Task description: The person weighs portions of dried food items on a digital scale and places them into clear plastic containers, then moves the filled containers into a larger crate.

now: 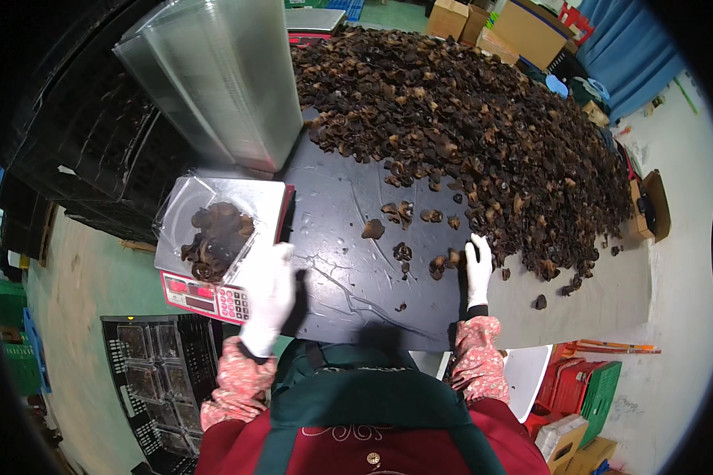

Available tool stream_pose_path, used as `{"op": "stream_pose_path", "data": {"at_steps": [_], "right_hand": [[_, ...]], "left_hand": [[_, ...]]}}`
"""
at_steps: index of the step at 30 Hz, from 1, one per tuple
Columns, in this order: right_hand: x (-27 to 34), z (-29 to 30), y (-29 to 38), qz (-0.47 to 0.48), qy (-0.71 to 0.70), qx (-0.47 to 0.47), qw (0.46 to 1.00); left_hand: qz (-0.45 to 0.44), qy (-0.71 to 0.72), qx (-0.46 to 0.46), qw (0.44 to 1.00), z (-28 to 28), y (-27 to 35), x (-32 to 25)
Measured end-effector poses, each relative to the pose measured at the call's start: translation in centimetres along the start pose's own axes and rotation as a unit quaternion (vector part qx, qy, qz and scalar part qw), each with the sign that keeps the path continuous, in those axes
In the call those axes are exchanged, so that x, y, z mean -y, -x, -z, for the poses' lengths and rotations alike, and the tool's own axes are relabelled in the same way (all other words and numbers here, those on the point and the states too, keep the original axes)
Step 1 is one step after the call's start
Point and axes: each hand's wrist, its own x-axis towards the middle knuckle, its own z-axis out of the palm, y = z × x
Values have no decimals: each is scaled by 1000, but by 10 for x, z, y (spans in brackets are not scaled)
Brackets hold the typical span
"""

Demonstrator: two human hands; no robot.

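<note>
My left hand (pixel 271 297), in a white glove, is over the right front edge of a red digital scale (pixel 187 303); glare blurs its fingers, and I cannot tell whether it holds anything. A clear plastic container (pixel 175 208) sits tilted on the scale's metal plate (pixel 267 193), with dark wood ear mushrooms (pixel 220 234) inside. My right hand (pixel 479 270), gloved too, lies at the near edge of a large heap of wood ear mushrooms (pixel 451 113). Its fingers are apart, with nothing visible between them. Just left of it lie loose mushroom pieces (pixel 437 267).
A tall stack of clear plastic containers (pixel 232 83) stands behind the scale. Black crates (pixel 95 136) are piled at left. A black crate of packed containers (pixel 154 380) is below the table (pixel 333 297). Cardboard boxes (pixel 526 32) stand beyond the heap, with red and green crates (pixel 576 386) at lower right.
</note>
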Motion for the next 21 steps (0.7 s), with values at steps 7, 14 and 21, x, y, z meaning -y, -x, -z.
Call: {"op": "stream_pose_path", "data": {"at_steps": [7, 14, 21], "right_hand": [[68, -25, 60, 139, 112, 31, 984], [88, -54, 55, 168, 148, 129, 966], [59, -62, 1, 203, 179, 109, 956]], "left_hand": [[55, -45, 222, 973, -114, 47, -18], [-12, 22, 255, 967, -154, 49, -49], [4, 25, 321, 947, -169, 55, -73]]}}
